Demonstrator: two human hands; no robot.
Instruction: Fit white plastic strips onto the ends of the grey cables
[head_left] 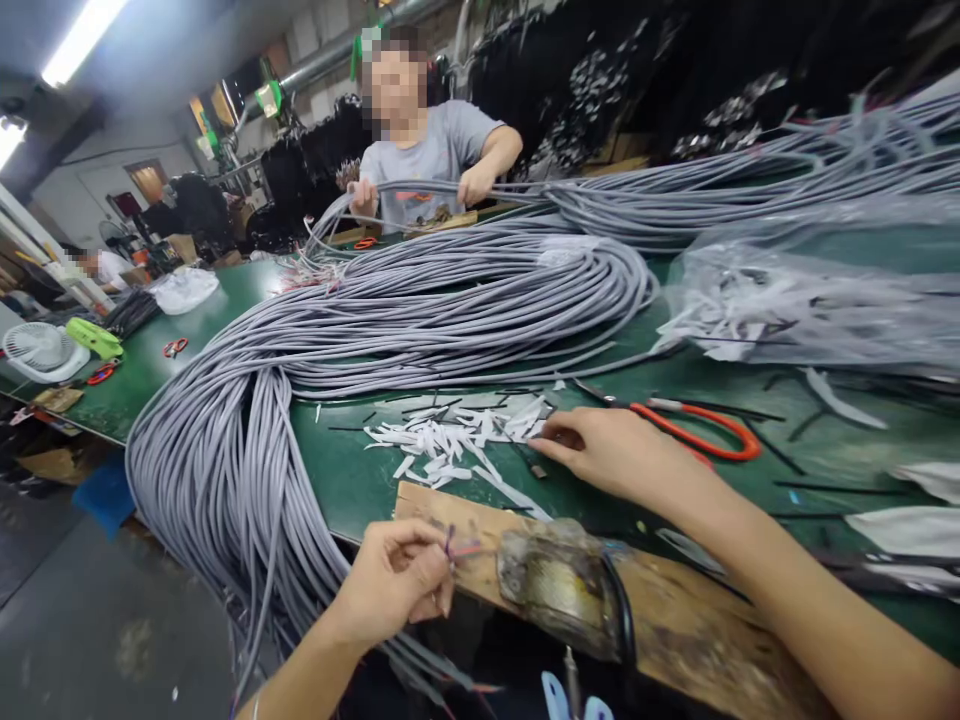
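Note:
My left hand (401, 580) is closed in a pinch on the end of a grey cable, and thin red and purple wires (465, 549) stick out past its fingertips. It is just above the left end of a stained wooden board (690, 620). My right hand (592, 450) reaches over the table to the right edge of a pile of small white strips (450, 440). Its thumb and fingertips are drawn together there; whatever they pinch is too small to make out. A roundish, dirty, clear-wrapped block (562, 580) sits on the board between my hands.
A large bundle of grey cables (450, 310) covers the table and hangs over its edge. Orange-handled scissors (705, 430) lie beyond my right wrist. A plastic bag (825, 300) holds white scraps. Light-blue handles (574, 700) show below the board. Opposite, a person (427, 150) holds cables.

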